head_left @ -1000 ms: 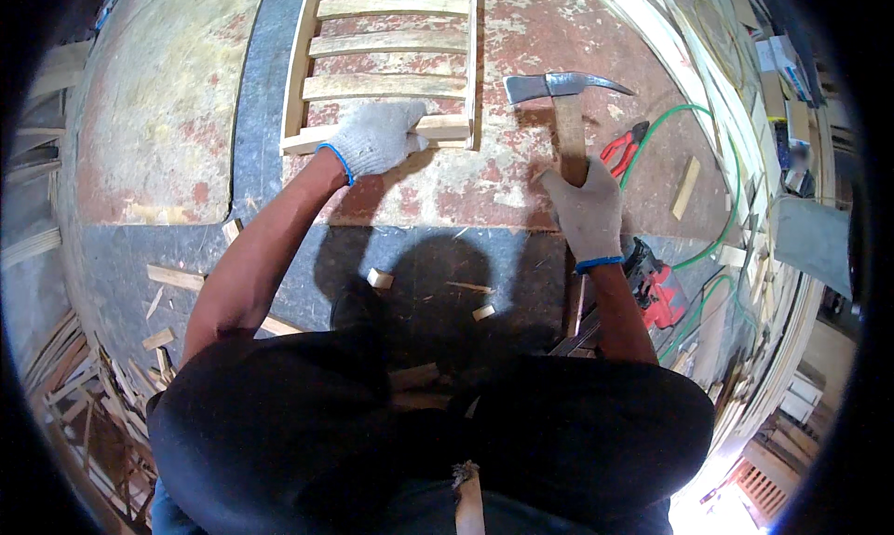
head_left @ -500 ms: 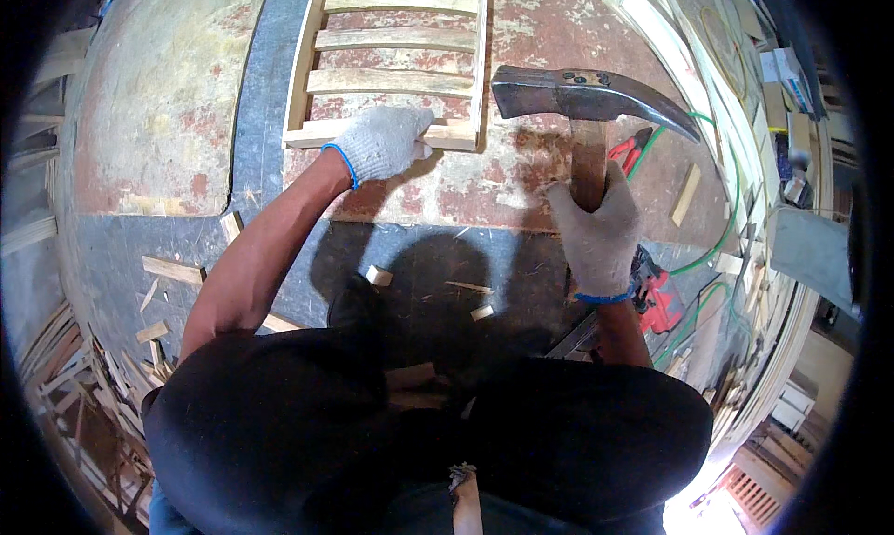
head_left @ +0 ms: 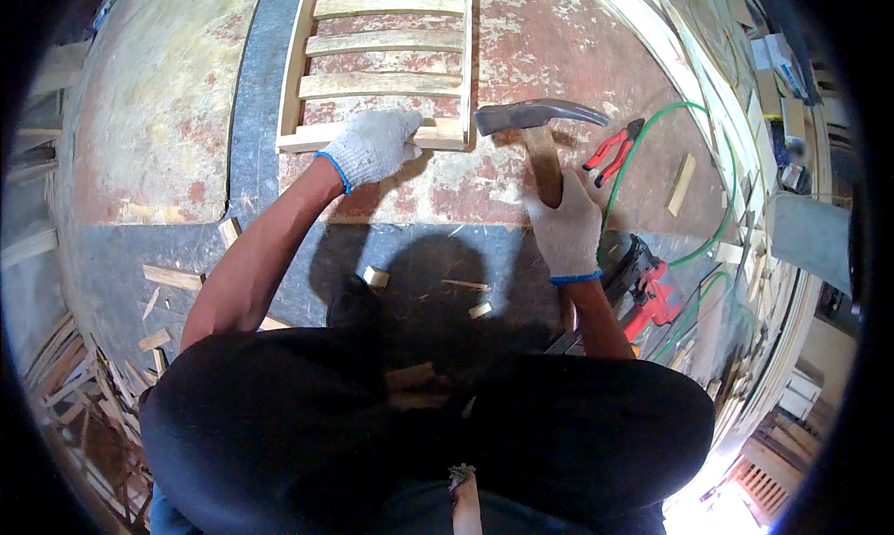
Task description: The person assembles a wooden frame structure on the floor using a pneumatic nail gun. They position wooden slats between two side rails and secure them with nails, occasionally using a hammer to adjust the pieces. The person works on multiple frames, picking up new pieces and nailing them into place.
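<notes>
Now I see the claw hammer (head_left: 538,118) lower than half a second ago: its head sits just beside the near right corner of the slatted wooden frame (head_left: 382,83), where before it was raised. My right hand (head_left: 565,223) has its fingers clamped on the wooden handle. My left hand (head_left: 372,146) presses flat on the frame's near rail, fingers together, unchanged. I judge a blow is landing at that corner joint. Red pliers (head_left: 610,153) lie near on the floor (head_left: 168,116).
</notes>
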Demonstrator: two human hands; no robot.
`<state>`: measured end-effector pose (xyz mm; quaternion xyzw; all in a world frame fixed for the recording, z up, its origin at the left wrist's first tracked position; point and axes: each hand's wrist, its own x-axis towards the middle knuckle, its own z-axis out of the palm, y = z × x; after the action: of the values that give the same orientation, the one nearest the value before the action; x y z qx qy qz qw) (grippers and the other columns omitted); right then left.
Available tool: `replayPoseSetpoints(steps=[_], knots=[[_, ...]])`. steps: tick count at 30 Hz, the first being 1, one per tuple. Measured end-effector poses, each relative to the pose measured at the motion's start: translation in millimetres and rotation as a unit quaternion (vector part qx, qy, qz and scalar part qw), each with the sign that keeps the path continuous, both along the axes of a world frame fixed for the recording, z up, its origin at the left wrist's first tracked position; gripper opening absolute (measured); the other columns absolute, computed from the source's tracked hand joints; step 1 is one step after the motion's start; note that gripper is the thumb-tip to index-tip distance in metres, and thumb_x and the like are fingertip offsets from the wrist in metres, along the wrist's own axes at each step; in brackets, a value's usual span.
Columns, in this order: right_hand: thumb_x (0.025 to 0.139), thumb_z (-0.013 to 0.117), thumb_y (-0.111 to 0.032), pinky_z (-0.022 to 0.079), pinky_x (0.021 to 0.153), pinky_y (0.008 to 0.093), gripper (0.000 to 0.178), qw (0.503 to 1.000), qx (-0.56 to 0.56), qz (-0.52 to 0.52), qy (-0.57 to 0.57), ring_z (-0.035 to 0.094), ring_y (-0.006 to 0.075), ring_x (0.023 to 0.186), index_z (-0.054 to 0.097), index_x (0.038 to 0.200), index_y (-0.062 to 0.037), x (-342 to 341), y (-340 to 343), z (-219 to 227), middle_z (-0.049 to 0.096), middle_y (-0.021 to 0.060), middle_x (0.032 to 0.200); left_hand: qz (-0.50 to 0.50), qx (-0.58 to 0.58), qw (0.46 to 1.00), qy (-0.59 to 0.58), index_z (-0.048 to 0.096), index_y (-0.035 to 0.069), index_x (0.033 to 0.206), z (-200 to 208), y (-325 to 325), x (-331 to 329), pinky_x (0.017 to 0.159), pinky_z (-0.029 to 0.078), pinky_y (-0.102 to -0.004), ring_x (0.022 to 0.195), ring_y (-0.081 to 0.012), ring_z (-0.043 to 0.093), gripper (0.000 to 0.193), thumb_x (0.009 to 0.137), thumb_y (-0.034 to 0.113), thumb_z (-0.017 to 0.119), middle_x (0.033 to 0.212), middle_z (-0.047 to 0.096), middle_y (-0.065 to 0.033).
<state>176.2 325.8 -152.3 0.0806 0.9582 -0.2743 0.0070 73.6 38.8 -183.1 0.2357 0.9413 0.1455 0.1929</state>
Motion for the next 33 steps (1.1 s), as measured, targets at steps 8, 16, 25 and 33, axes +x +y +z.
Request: replayPoseSetpoints(steps=[8,16,25,33], knots=[[0.086,0.073,-0.035,0.055,0.072,0.0532,0.039,0.998,0.046,0.034,-0.007,0.070,0.0431,0.085,0.062,0.112,-0.0089,3,-3,-5,0.071,0.0215,0.087,-0.038,-0.006,0.998,0.058,0.064,0.005,0.115,-11,-1,6,0.092,0.052,-0.0511,0.108,-0.0396,0.063,0.033,0.091,0.027,0.068,0.110,0.065,-0.0182],[0.087,0.072,-0.035,0.053,0.071,0.0543,0.034,0.995,0.056,0.077,-0.033,0.068,0.0433,0.083,0.056,0.097,-0.0075,-8,0,-14,0.068,0.0208,0.083,-0.052,-0.035,0.996,0.057,0.059,0.003,0.116,-9,5,3,0.093,0.050,-0.0514,0.109,-0.0404,0.060,0.035,0.091,0.025,0.070,0.114,0.061,-0.0186],[0.084,0.074,-0.035,0.055,0.073,0.0487,0.029,0.954,0.068,0.272,-0.104,0.071,0.0360,0.086,0.067,0.099,-0.0113,2,32,36,0.071,0.0131,0.091,-0.051,0.013,0.995,0.085,0.059,0.006,0.121,-26,-9,4,0.095,0.050,-0.0492,0.113,-0.0390,0.059,0.035,0.091,0.022,0.069,0.119,0.061,-0.0160],[0.074,0.075,-0.028,0.055,0.070,0.0466,0.024,0.894,0.254,0.368,0.017,0.069,0.0321,0.082,0.065,0.086,-0.0108,-41,37,-6,0.067,0.0090,0.082,-0.092,0.023,0.986,0.136,0.063,0.007,0.113,-29,-6,-6,0.090,0.053,-0.0475,0.105,-0.0354,0.063,0.033,0.089,0.028,0.071,0.107,0.063,-0.0149]])
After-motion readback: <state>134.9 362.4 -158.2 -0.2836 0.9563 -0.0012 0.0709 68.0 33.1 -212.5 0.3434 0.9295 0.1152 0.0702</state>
